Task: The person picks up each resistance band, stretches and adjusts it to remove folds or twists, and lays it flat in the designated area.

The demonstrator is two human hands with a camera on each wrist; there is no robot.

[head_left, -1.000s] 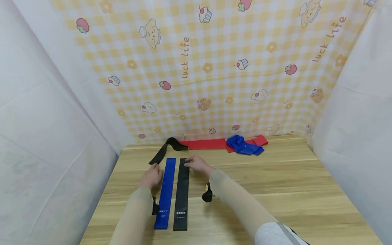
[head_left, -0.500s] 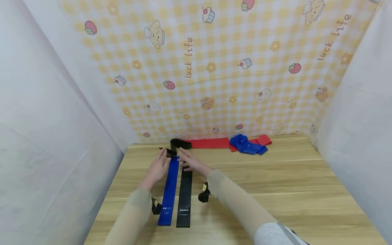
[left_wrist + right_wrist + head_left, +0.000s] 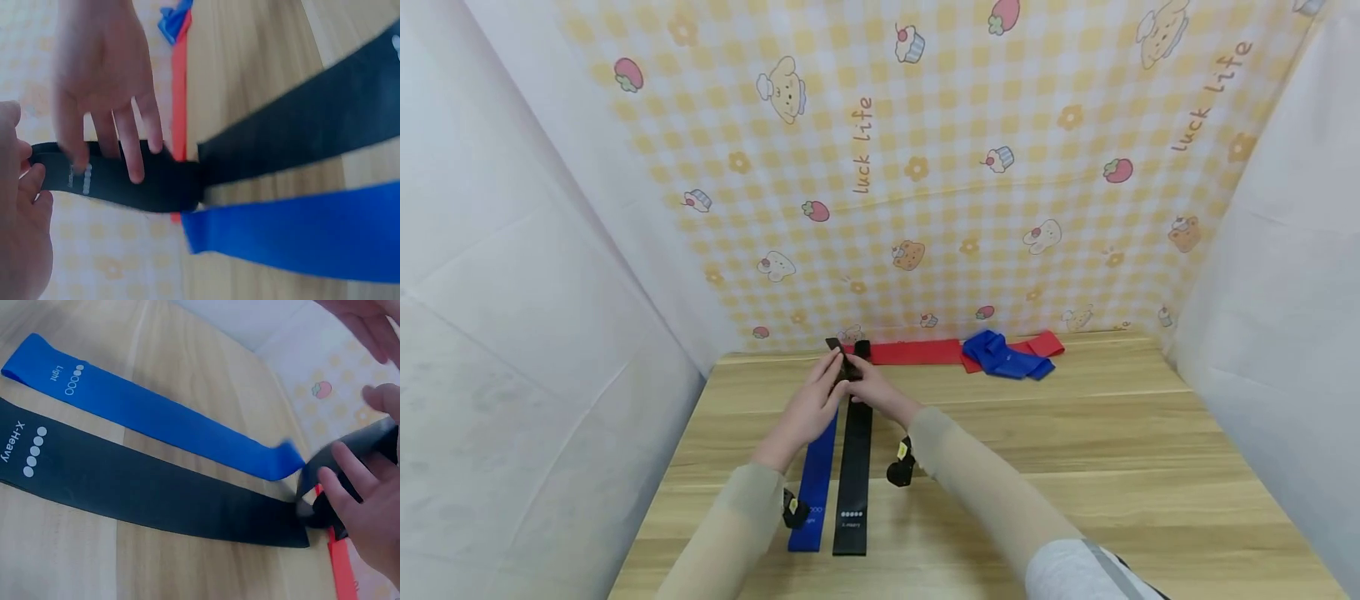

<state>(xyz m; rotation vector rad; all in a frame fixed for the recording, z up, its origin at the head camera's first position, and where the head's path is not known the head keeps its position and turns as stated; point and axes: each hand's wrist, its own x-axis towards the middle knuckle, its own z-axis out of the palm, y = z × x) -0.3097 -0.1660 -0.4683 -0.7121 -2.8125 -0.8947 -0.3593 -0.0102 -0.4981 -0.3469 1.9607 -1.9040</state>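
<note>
A black resistance band [image 3: 162, 184] with printed white dots is raised at the table's back, its far part bent. My left hand [image 3: 808, 408] pinches its end between thumb and fingers, clearest in the left wrist view. Across the same band lie the spread, fairly straight fingers of my right hand [image 3: 880, 390]. Directly below, two bands lie flat side by side. The blue band [image 3: 818, 462] is marked "Light" and the other black band [image 3: 853, 475] "X-Heavy" in the right wrist view. The blue band's far end is hidden by my left hand in the head view.
A red band [image 3: 917, 352] stretches along the back edge of the wooden table [image 3: 1075, 467]. On its right part lies a crumpled blue band [image 3: 1003, 357]. A checked cloth [image 3: 917, 208] hangs behind, with white sheets at both sides.
The loose black band has been drawn from the back left toward the flat bands and lifted. My left hand has moved right and farther back with it; both hands now meet there.
</note>
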